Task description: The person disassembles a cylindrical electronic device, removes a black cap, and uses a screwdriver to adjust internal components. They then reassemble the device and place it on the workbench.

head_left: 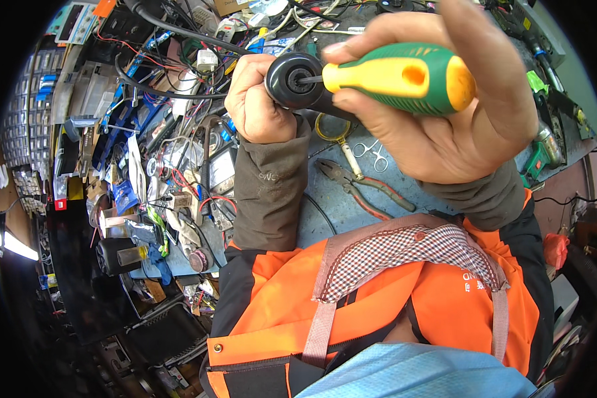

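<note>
My left hand (260, 99) is closed around a black cylindrical part (293, 78) with a round, recessed end facing up. In my right hand (438, 132) is a screwdriver (404, 76) with a yellow and green handle, gripped between thumb and fingers. Its thin metal shaft reaches into the recess of the black part; the tip is hidden inside. What lies at the bottom of the recess is too dark to tell. The rest of the black part runs behind the screwdriver and my right hand.
On the blue-grey bench top (318, 199) lie pliers (358, 189) with red and grey handles, scissor-handled clamps (371, 156) and a magnifying glass (331, 126). Cables, tools and small parts crowd the left side. Racks of small drawers (23, 113) stand at far left.
</note>
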### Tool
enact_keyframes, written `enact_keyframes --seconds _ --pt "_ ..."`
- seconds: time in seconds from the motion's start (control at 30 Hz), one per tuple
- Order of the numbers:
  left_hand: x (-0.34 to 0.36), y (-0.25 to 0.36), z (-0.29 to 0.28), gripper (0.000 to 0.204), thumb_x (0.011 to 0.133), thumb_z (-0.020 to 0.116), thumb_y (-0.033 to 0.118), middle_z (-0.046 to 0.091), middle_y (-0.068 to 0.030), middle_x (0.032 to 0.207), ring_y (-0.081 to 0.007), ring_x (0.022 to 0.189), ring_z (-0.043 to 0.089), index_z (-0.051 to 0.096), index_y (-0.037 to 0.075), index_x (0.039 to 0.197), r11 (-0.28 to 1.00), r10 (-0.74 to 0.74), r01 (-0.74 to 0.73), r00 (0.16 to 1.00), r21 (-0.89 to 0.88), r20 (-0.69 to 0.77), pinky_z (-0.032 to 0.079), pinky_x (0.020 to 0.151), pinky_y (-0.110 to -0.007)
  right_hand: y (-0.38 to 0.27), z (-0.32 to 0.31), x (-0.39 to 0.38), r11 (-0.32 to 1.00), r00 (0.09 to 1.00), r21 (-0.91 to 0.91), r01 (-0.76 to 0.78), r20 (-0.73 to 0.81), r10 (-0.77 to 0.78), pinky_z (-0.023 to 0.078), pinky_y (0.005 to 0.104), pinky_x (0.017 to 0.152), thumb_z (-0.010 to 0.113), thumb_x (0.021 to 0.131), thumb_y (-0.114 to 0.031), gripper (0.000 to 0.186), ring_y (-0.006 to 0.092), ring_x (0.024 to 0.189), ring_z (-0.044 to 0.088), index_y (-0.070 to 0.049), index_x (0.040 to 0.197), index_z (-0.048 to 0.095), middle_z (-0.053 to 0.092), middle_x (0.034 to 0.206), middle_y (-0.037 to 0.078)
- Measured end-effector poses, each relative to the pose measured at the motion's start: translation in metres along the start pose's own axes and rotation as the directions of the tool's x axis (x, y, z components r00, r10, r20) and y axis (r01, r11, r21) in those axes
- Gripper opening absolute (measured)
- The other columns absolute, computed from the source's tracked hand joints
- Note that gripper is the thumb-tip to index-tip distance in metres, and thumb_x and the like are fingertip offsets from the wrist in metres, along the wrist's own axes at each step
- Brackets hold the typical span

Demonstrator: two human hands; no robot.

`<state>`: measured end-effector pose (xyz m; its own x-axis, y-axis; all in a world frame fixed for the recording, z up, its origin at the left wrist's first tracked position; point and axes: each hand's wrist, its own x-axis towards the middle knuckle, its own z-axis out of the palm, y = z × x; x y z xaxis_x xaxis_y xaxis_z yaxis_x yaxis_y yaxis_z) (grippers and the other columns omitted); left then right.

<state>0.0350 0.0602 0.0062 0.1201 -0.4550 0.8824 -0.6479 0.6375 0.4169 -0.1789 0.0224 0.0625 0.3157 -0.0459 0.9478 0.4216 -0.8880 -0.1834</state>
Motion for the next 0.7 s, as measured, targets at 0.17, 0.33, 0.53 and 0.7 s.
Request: enact_keyframes --seconds 0.17,0.33,0.53,0.7 --pt "0.004 0.005 0.002 0.028 0.088 0.048 0.010 0.068 -0.0149 0.087 -0.0226 0.080 0.062 0.070 -0.006 0.082 1.000 -0.015 0.015 1.000 0.018 0.010 0.049 0.075 -0.032 -0.016 0.026 0.001 0.998 0.935 0.061 0.004 -0.355 0.018 0.056 0.0348 0.080 0.077 0.087 -0.005 0.056 0.0254 0.096 0.070 0.001 0.138 0.056 0.069 0.115 0.021" --pt "-0.001 0.007 -0.003 0.030 0.088 0.047 0.012 0.069 -0.0149 0.088 -0.0223 0.081 0.061 0.070 -0.006 0.082 0.996 -0.091 0.091 0.996 0.020 -0.004 0.049 0.074 -0.032 -0.016 -0.004 -0.002 0.962 0.995 -0.271 0.047 -0.077 -0.070 0.058 0.0341 0.079 0.087 0.081 0.000 0.082 0.0261 0.089 0.072 0.000 0.150 0.045 0.070 0.110 0.019" --pt "0.001 0.007 -0.007 0.032 0.087 0.045 0.011 0.070 -0.0145 0.087 -0.0214 0.080 0.061 0.071 -0.006 0.081 0.995 -0.059 0.061 0.998 -0.076 0.024 0.049 0.074 -0.032 -0.025 -0.012 0.003 0.947 0.997 -0.320 0.015 -0.068 -0.039 0.058 0.0358 0.090 0.080 0.090 -0.005 0.061 0.0282 0.103 0.069 0.004 0.144 0.053 0.064 0.122 0.021" --pt "0.015 0.014 -0.002 0.028 0.080 0.044 0.008 0.067 -0.0164 0.084 -0.0218 0.074 0.060 0.066 -0.008 0.077 0.989 -0.050 0.062 0.995 -0.131 0.090 0.048 0.071 -0.032 -0.067 -0.040 -0.013 0.877 0.996 -0.479 -0.039 0.054 0.074 0.057 0.0369 0.083 0.073 0.098 -0.013 0.045 0.0293 0.098 0.067 0.004 0.137 0.058 0.062 0.123 0.022"
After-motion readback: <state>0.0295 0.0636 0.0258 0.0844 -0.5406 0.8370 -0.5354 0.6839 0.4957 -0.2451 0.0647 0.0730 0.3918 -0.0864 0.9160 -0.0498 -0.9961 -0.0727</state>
